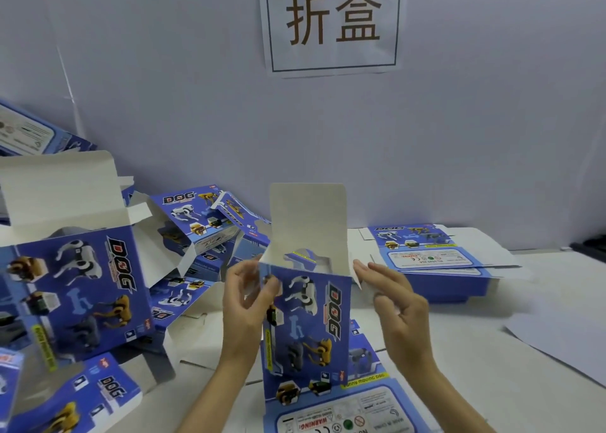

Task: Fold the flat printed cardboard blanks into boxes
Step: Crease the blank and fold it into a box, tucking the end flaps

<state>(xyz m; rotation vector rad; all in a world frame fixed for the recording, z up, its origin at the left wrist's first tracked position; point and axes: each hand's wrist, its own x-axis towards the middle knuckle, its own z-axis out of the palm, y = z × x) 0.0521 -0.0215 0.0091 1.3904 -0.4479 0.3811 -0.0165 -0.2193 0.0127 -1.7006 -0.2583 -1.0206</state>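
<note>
Here we hold one box (308, 318) upright at centre, over a flat blank (354, 409) on the white table (524, 383). It is glossy blue printed card outside and plain white inside, and its tall round-cornered lid (308, 216) stands open. Our left hand (246, 301) pinches its left side flap, our right hand (396, 304) its right one. One stack (436, 262) of flat blanks lies at right rear. At left, folded boxes (82, 288) lie heaped; their number we cannot tell.

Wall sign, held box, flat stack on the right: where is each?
wall sign (333, 22), head view, middle of the paper.
held box (311, 327), head view, printed front face.
flat stack (433, 259), head view, top sheet.
</note>
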